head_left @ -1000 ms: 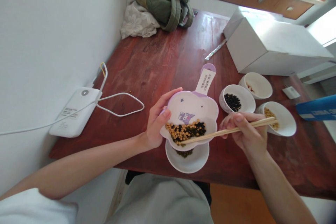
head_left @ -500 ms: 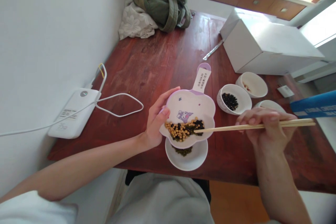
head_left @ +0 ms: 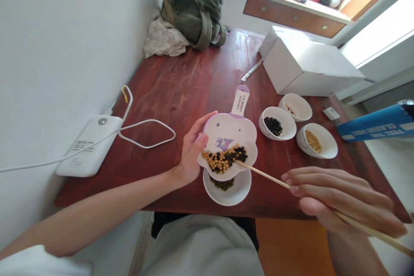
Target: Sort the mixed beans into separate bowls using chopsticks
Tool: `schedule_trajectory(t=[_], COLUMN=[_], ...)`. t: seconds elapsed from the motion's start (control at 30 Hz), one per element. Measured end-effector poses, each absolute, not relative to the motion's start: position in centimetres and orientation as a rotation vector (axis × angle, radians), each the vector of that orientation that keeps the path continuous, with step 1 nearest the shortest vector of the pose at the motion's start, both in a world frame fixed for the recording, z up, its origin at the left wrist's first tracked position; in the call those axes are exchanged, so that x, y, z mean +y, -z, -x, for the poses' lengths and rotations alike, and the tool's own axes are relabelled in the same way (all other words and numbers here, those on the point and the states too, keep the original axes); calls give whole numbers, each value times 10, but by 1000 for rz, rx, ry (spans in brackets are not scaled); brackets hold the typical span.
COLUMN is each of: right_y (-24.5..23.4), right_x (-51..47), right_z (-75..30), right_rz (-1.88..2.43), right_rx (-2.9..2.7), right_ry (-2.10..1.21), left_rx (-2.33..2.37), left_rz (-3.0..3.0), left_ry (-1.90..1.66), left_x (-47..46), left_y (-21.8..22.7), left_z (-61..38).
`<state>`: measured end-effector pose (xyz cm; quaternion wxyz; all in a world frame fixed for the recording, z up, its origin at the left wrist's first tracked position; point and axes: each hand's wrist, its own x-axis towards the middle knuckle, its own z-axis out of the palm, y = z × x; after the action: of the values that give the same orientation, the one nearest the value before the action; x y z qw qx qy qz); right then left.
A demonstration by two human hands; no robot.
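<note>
Since half a second ago, the right hand [head_left: 343,200] has swung down to the near right, so the pale wooden chopsticks [head_left: 265,174] now slant up and leftward instead of lying almost level, and the white round bowl of yellow beans [head_left: 329,143] has come out from behind it. Its fingers are closed around the chopsticks, whose tips reach into the mixed yellow, black and green beans [head_left: 223,159]; whether they pinch a bean, I cannot tell. These beans lie along the near side of a white scalloped dish with a purple rim and a labelled handle [head_left: 226,127]. The left hand [head_left: 194,151] grips that dish at its left edge, thumb over the rim. Below, partly covered by the dish, is a white round bowl of green beans [head_left: 229,198]; whether the two touch is unclear. To the right on the reddish-brown wooden table [head_left: 190,82] stand a white round bowl of black beans [head_left: 289,121] and, just beyond it, a white round bowl with a few small pieces [head_left: 301,105]. Farther back sits a large white box [head_left: 310,62].
</note>
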<state>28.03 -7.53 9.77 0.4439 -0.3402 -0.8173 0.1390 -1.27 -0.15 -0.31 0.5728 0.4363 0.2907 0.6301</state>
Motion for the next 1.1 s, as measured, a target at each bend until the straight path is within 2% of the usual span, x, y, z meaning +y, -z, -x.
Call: schedule_trajectory(t=[0.13, 0.47, 0.7, 1.1], right_y=[-86, -71, -92, -107], right_x=[-66, -57, -49, -37], right_z=[-278, -275, -261, -267], right_rz=[707, 959, 786, 900], right_rx=[-2095, -1765, -1916, -2013], right_ry=[-193, -518, -639, -375], left_rx=[682, 677, 725, 764], left_rz=[-1014, -967, -979, -1001], left_ry=[-1494, -1467, -1469, -1457], left_x=[-2, -2, -2, -1], left_y=[2, 0, 0, -2], left_z=[12, 12, 15, 18])
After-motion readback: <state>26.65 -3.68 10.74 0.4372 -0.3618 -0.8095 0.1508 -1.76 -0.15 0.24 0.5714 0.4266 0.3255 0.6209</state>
